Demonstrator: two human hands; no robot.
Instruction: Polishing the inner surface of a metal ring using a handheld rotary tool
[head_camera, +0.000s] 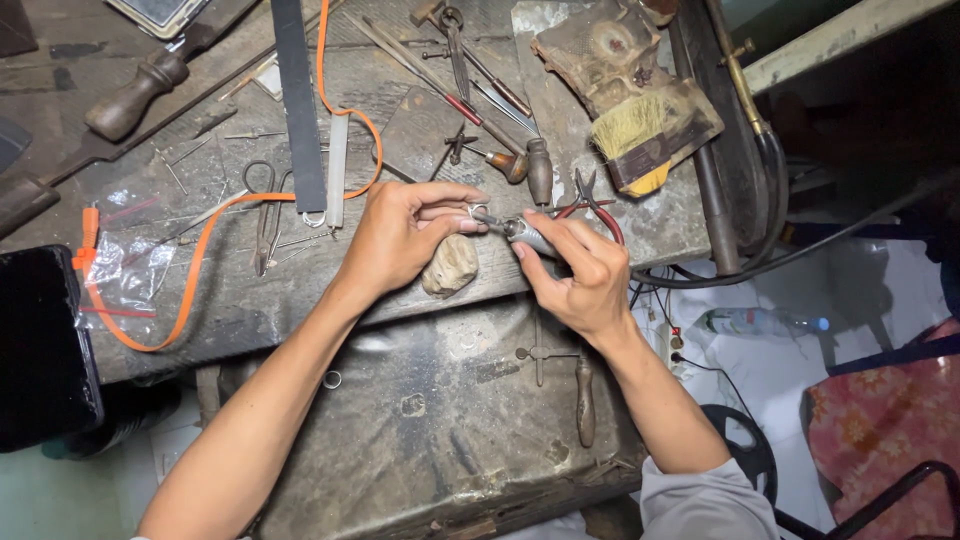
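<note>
At the far left edge of the worn wooden bench sits a dark flat case, and just beside it lies a clear plastic bag crossed by an orange cord that loops up across the bench top. Further in, a wooden-handled tool rests near the top, with a dark flat strap and a pair of slim metal tweezers below it. At the centre, the left hand is closed, its thumb and forefinger pinching a small silver ring steadied over a pale lump-shaped bench peg at the bench's front edge. The right hand is wrapped around a slim metal handpiece in a pen-like grip, its tip touching the ring. This looks like the working step itself: shaping or cleaning the ring's surface with the tool tip, well under way rather than finished. The next move seems to call for a small turn of the ring between the fingertips, so a fresh part meets the tip, with light, steady pressure so the tip does not skid onto a finger. To the right lie red-handled pliers, a bristle brush on a worn block, and a dark hose curving off the bench.
</note>
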